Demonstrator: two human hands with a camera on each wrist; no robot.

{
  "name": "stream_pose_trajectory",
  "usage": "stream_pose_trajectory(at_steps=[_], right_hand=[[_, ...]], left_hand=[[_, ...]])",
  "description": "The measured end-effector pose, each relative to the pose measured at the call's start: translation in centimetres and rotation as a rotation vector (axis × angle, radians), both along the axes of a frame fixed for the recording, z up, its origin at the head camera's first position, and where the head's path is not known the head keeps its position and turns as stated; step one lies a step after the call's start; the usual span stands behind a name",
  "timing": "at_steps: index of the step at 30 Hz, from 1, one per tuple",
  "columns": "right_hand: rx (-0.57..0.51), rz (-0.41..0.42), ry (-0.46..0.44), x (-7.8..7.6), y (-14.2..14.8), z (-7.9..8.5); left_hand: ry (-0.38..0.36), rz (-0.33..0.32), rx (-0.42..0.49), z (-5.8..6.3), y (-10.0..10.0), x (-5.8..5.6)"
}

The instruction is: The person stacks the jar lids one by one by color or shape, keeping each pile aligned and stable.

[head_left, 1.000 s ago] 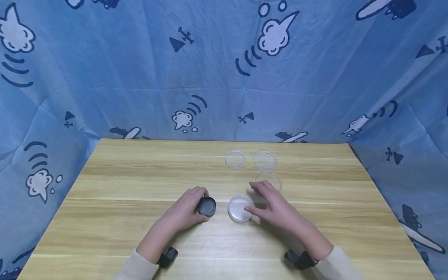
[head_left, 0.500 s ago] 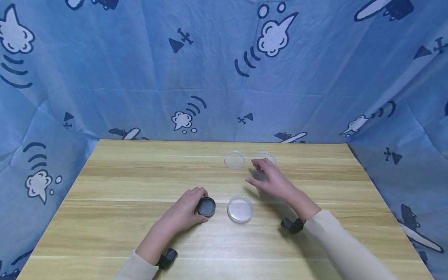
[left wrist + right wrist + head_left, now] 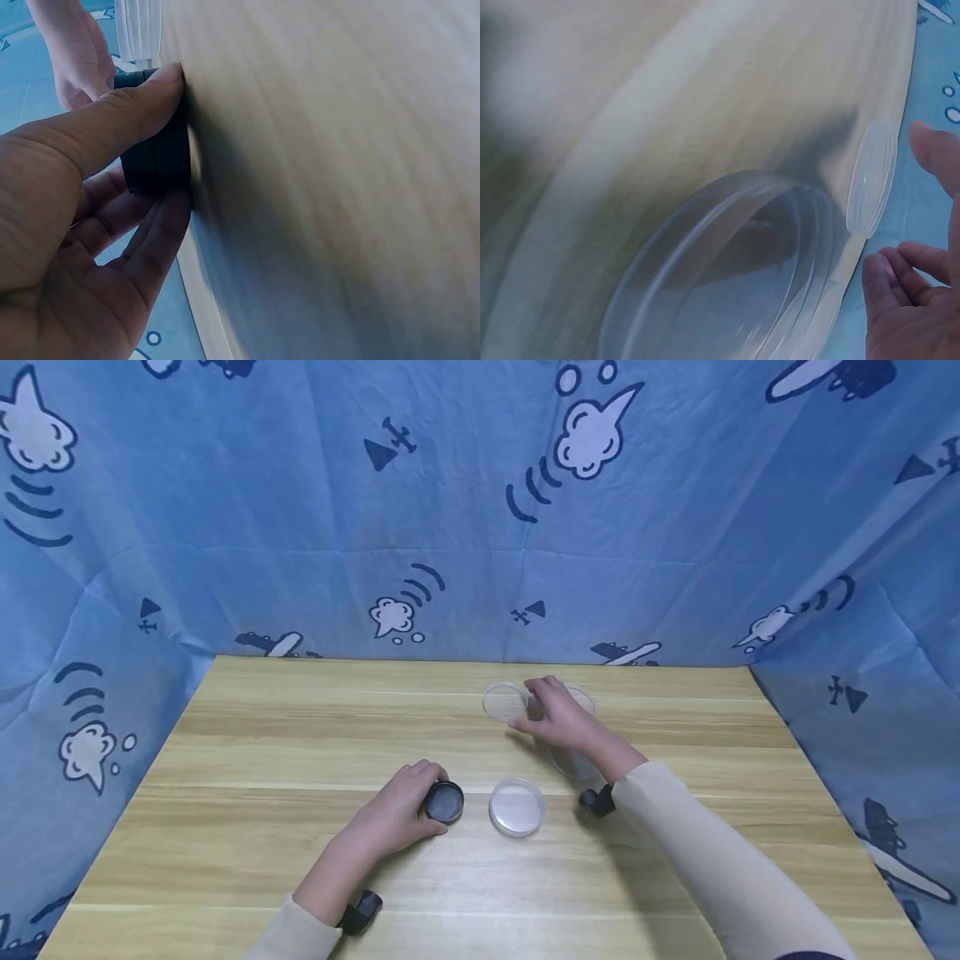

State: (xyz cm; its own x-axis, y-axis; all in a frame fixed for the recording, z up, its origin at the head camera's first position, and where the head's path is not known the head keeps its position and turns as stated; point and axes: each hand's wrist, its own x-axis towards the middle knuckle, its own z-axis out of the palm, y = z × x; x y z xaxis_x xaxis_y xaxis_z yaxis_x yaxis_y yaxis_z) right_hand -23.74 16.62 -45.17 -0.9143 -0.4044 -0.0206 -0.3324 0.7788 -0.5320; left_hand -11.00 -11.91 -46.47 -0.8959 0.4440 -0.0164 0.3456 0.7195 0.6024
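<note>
My left hand (image 3: pixel 397 810) grips a low, round black container (image 3: pixel 444 803) on the table, thumb on one side and fingers on the other. The left wrist view has that black container (image 3: pixel 159 159) edge-on. To its right sits a clear round dish (image 3: pixel 517 807) with a pale inside. At the back, my right hand (image 3: pixel 562 718) is spread over the table, thumb and fingertips at the near right edge of a thin clear disc (image 3: pixel 504 702). Two more clear discs are partly hidden under this hand, one behind (image 3: pixel 583 697) and one in front (image 3: pixel 572 767).
The wooden table (image 3: pixel 285 727) ends at a blue patterned cloth (image 3: pixel 450 510) that hangs behind and at both sides. A dark camera (image 3: pixel 360 912) is strapped to the left wrist, another camera (image 3: pixel 597 801) to the right.
My right hand has moved from beside the clear dish, back past the front disc, then left toward the back left disc. My left hand keeps its grip on the black container.
</note>
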Motion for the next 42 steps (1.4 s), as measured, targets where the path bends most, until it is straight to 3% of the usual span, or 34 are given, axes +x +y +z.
stream_pose_trajectory(at_steps=[17, 42], right_hand=[[0.072, -0.022, -0.116, -2.0, -1.4, -1.0], [0.053, -0.023, -0.063, -1.9, -1.5, -2.1]], left_hand=[[0.015, -0.009, -0.009, -0.3, 0.0, -0.2], [0.006, 0.002, 0.011, -0.7, 0.0, -0.3]])
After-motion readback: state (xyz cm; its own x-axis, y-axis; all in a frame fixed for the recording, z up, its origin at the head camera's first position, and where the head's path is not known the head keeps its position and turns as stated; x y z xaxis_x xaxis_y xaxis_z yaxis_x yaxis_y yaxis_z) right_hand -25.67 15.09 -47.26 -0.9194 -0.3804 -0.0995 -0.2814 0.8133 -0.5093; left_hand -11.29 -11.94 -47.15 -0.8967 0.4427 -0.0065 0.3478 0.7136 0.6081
